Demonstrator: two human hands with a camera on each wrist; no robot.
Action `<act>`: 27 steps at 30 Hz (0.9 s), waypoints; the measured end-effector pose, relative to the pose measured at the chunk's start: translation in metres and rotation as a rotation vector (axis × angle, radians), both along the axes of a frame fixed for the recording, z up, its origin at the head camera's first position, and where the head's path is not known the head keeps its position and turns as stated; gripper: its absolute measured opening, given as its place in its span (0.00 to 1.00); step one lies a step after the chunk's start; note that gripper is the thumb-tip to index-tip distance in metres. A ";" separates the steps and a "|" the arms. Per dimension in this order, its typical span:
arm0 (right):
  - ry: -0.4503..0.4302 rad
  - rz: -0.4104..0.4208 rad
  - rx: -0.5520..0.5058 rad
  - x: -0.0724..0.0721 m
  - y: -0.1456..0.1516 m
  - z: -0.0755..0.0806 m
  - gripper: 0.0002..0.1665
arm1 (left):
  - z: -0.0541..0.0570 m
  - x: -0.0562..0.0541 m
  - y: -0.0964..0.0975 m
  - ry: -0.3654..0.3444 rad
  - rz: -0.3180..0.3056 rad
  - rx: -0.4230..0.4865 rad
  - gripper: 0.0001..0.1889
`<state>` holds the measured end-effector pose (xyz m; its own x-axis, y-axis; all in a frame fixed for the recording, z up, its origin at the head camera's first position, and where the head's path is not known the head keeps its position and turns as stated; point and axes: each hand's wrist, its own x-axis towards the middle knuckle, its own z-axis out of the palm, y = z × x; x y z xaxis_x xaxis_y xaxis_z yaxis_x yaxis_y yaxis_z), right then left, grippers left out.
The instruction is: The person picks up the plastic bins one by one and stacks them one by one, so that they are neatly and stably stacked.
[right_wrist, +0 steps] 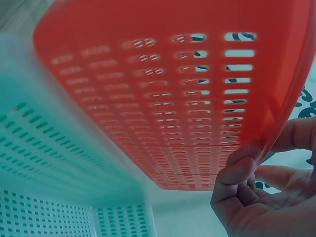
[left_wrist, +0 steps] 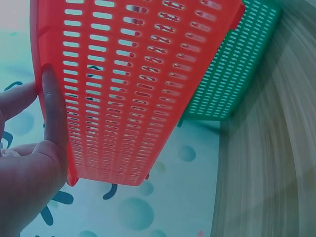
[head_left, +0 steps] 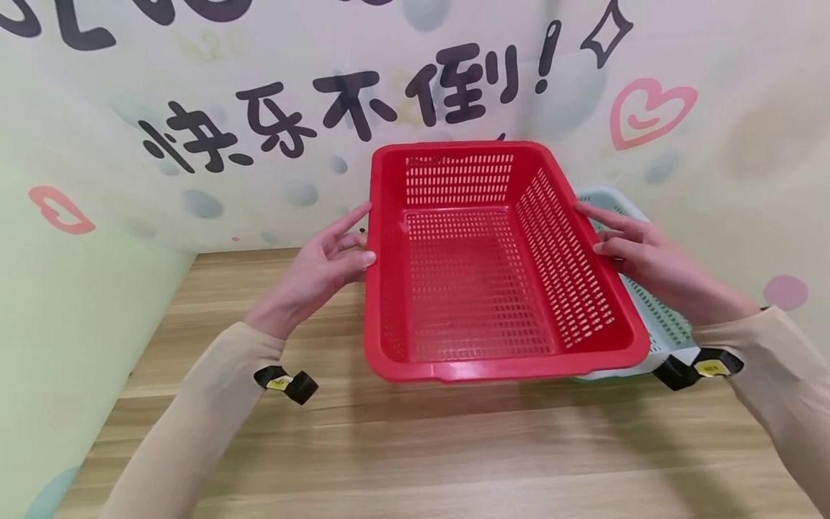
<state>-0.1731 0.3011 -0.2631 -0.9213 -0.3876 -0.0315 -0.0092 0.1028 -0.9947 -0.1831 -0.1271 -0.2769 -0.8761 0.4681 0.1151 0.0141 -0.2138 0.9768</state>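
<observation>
A red plastic basket [head_left: 480, 288] with slotted walls is held up over the table, tilted so its inside faces the head view. No objects show inside it. My left hand [head_left: 320, 259] holds its left rim, with the thumb on the outer wall [left_wrist: 118, 89] in the left wrist view. On the opposite rim, my right hand [head_left: 655, 259] grips the edge between thumb and fingers; the right wrist view shows this hand [right_wrist: 271, 192] close up. Behind and below the red basket, at the right, stands a pale green basket [head_left: 664, 317], partly hidden by it and my right arm.
The wood-grain table [head_left: 402, 461] runs back to a printed wall cloth [head_left: 259, 194] with dark lettering and hearts. The green basket's slotted side [left_wrist: 232, 74] rests close to the red one. Black wrist straps [head_left: 285, 382] sit over both beige sleeves.
</observation>
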 end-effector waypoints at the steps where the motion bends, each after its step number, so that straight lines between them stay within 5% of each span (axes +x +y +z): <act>1: 0.007 -0.002 -0.008 0.000 0.001 0.000 0.35 | 0.001 0.000 0.002 0.003 0.002 -0.001 0.37; 8: 0.052 -0.036 -0.079 -0.002 0.013 0.004 0.32 | 0.001 -0.001 0.019 0.001 0.007 0.042 0.37; 15: -0.011 -0.144 0.015 -0.003 0.025 0.006 0.30 | -0.004 -0.003 0.038 0.000 0.018 0.077 0.36; 27: -0.030 -0.118 -0.089 -0.009 0.055 -0.001 0.28 | -0.007 -0.010 0.070 0.024 0.030 0.073 0.37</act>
